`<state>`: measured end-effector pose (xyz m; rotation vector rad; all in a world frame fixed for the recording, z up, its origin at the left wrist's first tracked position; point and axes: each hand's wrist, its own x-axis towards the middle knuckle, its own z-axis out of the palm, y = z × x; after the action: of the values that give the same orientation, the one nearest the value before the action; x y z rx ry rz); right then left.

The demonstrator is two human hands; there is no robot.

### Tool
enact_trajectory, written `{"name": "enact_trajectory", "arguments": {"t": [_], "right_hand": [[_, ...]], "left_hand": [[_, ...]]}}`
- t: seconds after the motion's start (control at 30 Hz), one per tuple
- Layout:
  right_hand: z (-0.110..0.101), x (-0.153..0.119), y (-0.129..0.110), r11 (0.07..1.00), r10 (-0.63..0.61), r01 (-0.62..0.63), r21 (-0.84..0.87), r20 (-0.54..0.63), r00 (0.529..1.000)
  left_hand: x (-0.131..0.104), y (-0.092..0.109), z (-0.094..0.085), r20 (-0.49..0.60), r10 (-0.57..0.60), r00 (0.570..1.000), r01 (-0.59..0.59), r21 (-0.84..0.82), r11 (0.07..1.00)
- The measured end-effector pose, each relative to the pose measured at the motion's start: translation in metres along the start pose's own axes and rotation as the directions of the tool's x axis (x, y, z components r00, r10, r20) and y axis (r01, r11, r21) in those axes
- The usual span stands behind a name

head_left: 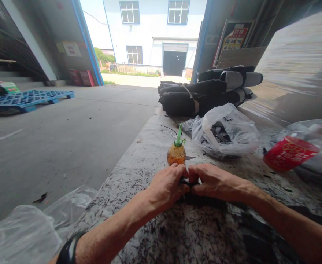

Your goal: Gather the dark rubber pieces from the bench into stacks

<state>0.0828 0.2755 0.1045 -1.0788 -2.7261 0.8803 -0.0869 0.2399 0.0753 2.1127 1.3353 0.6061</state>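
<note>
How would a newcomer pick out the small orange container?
Start at the pale, black-flecked work surface. Just beyond the left hand sits a rounded orange container. Its bright green top sets it apart from the translucent plastic bag to its right.

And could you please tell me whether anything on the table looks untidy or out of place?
Yes: black scraps litter the pale tabletop, and the red container on the right leans askew rather than standing upright.

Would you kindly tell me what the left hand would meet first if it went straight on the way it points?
Most likely the right hand: its fingers face those of the left hand above the black piece, though exact depth is unclear.
</note>
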Motion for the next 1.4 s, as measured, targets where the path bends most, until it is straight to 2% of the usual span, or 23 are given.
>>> {"name": "enact_trajectory", "arguments": {"t": [0.13, 0.27, 0.37, 0.53, 0.67, 0.8, 0.87, 0.93, 0.97, 1.03, 1.13, 1.2, 1.3, 1.4], "right_hand": [[-0.003, -0.002, 0.004, 0.998, 0.043, -0.044, 0.047, 0.027, 0.999], [-0.016, -0.015, 0.016, 0.985, 0.123, -0.133, 0.107, 0.088, 0.988], [-0.021, -0.026, 0.018, 0.969, 0.173, -0.185, 0.164, 0.086, 0.981], [-0.019, -0.039, 0.0, 0.933, 0.123, -0.144, 0.33, 0.081, 0.989], [-0.015, -0.055, -0.016, 0.771, 0.16, -0.231, 0.594, 0.17, 0.972], [-0.002, -0.082, -0.032, 0.61, 0.208, -0.321, 0.725, 0.244, 0.947], [0.006, -0.094, -0.039, 0.534, 0.185, -0.355, 0.767, 0.304, 0.934], [0.014, -0.103, -0.044, 0.492, 0.157, -0.375, 0.786, 0.344, 0.926], [0.017, -0.106, -0.047, 0.504, 0.16, -0.374, 0.779, 0.341, 0.926], [0.022, -0.107, -0.051, 0.601, 0.203, -0.334, 0.726, 0.266, 0.942], [0.025, -0.102, -0.056, 0.792, 0.272, -0.239, 0.562, 0.026, 0.962], [0.026, -0.096, -0.058, 0.88, 0.251, -0.177, 0.44, -0.115, 0.961], [0.027, -0.088, -0.058, 0.941, 0.189, -0.125, 0.315, -0.18, 0.965], [0.025, -0.082, -0.058, 0.959, 0.159, -0.099, 0.267, -0.212, 0.964]], "left_hand": [[0.001, -0.007, -0.002, 0.023, 0.03, 0.999, -0.031, 0.012, 0.999], [0.002, -0.009, -0.005, 0.045, 0.018, 0.999, -0.015, -0.067, 0.998], [-0.001, 0.002, -0.005, 0.052, -0.008, 0.999, 0.018, -0.194, 0.981], [-0.014, 0.028, -0.001, 0.124, -0.009, 0.992, 0.062, -0.432, 0.9], [-0.036, 0.042, 0.003, 0.112, -0.117, 0.987, 0.159, -0.555, 0.816], [-0.065, 0.054, 0.01, 0.108, -0.163, 0.981, 0.191, -0.702, 0.686], [-0.078, 0.059, 0.014, 0.095, -0.13, 0.987, 0.159, -0.698, 0.698], [-0.088, 0.062, 0.016, 0.085, -0.074, 0.994, 0.111, -0.641, 0.759], [-0.091, 0.063, 0.015, 0.08, -0.057, 0.995, 0.093, -0.593, 0.8], [-0.092, 0.064, 0.013, 0.074, -0.047, 0.996, 0.077, -0.48, 0.874], [-0.086, 0.062, 0.006, 0.043, -0.056, 0.997, 0.068, -0.351, 0.934], [-0.079, 0.062, 0.0, 0.02, -0.049, 0.999, 0.053, -0.326, 0.944], [-0.072, 0.06, -0.004, -0.024, -0.044, 0.999, 0.035, -0.313, 0.949], [-0.063, 0.055, -0.004, -0.056, -0.031, 0.998, 0.01, -0.356, 0.935]]}}
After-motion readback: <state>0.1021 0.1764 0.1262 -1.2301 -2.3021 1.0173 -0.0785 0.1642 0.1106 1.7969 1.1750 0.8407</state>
